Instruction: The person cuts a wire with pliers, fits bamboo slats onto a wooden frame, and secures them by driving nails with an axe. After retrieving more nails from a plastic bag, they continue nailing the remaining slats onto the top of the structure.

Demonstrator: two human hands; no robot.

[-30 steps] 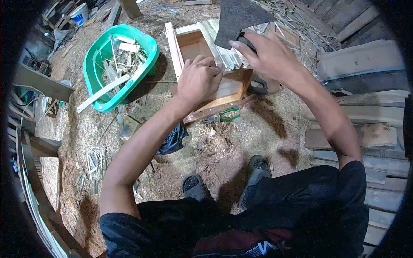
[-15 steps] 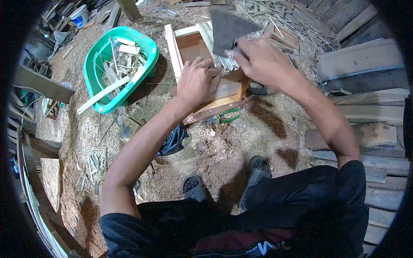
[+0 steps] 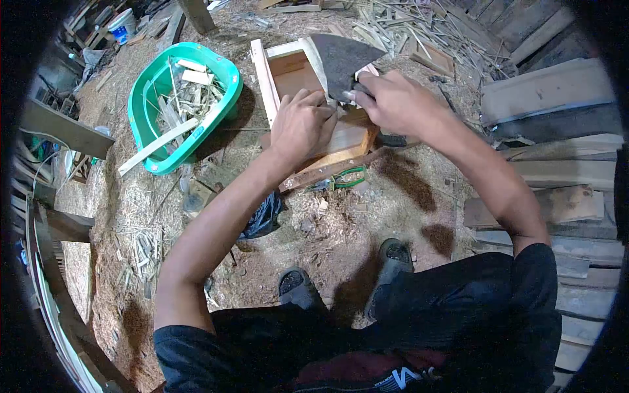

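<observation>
My right hand (image 3: 396,98) grips the short handle of a broad-bladed hatchet-like tool (image 3: 341,62). Its wide dark flat blade flares away from the hand, over the right side of a wooden box (image 3: 262,82). Close to the blade, my left hand (image 3: 304,124) rests at the near part of the box with its fingers curled. Whatever those fingers pinch is hidden. The box is open on top at its far part, with pale timber sides and a light board (image 3: 347,139) at the near end.
Left of the box stands a green plastic tub (image 3: 137,121) of wood scraps, a pale strip (image 3: 157,145) across its rim. Green-handled pliers (image 3: 349,177) lie below the box, near a black plastic bag (image 3: 262,219). Stacked boards (image 3: 544,170) line the right; offcuts (image 3: 406,26) lie behind.
The blade has swung down and slightly left, closer to my left hand and the box, with my right hand lowering too. My left hand stays almost in place.
</observation>
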